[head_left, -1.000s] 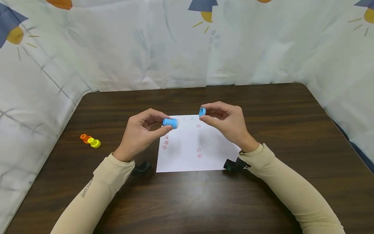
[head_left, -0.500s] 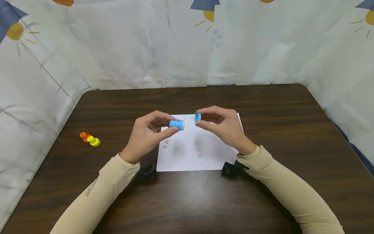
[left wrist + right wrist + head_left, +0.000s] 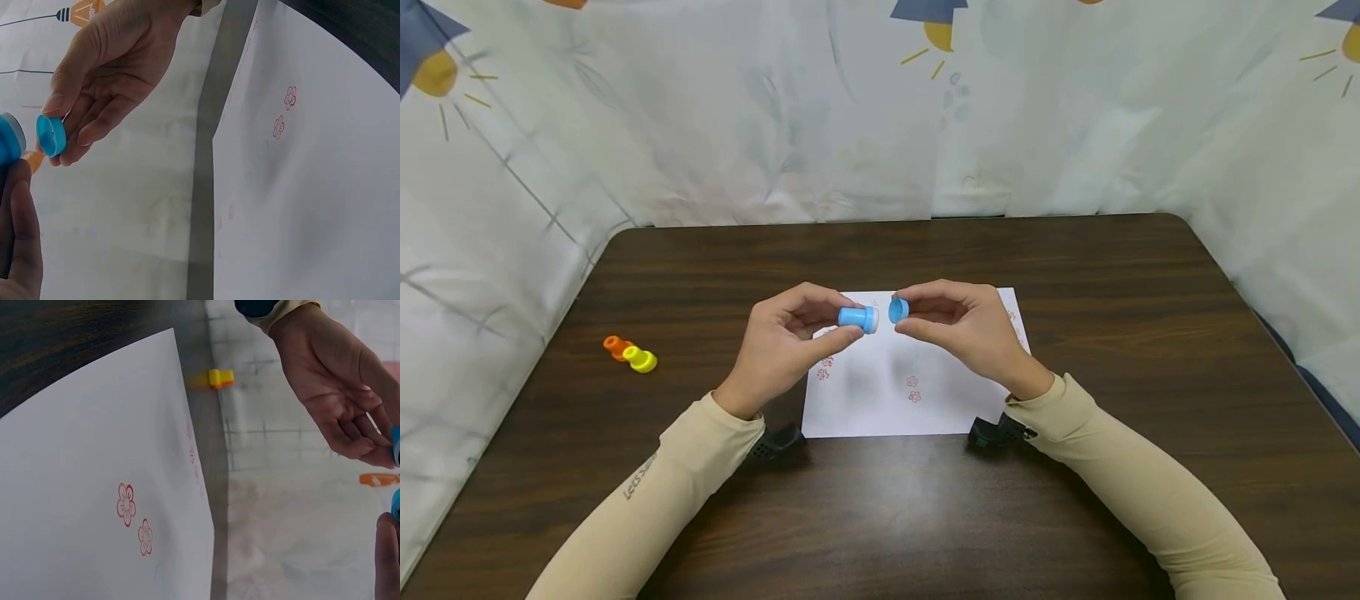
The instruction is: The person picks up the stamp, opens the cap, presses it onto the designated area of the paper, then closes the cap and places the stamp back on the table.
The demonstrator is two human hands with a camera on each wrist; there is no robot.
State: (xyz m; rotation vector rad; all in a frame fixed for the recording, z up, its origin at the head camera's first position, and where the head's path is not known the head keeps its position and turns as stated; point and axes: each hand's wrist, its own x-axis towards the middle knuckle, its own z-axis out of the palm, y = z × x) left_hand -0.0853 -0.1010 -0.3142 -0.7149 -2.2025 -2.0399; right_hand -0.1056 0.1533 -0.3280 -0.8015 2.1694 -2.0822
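Between thumb and fingers, my left hand (image 3: 782, 337) pinches a small blue stamp (image 3: 857, 318), its pale end facing right. Opposite it, my right hand (image 3: 966, 327) pinches a round blue cap (image 3: 898, 310) whose hollow side faces the stamp. A narrow gap separates the two pieces. Both hands are above a white sheet of paper (image 3: 865, 408) printed with small red flowers. In the left wrist view the open inside of the cap (image 3: 52, 135) shows clearly, and only part of the stamp (image 3: 9, 139) is in frame.
On the left of the dark wooden table (image 3: 880, 517) lie an orange stamp (image 3: 617, 347) and a yellow stamp (image 3: 640, 359), side by side. A patterned white curtain (image 3: 775, 125) hangs behind the table's far edge.
Stamp and cap have come closer together: the left hand moved right with the stamp, the right hand moved left with the cap. The cap's hollow side has turned more toward the camera.
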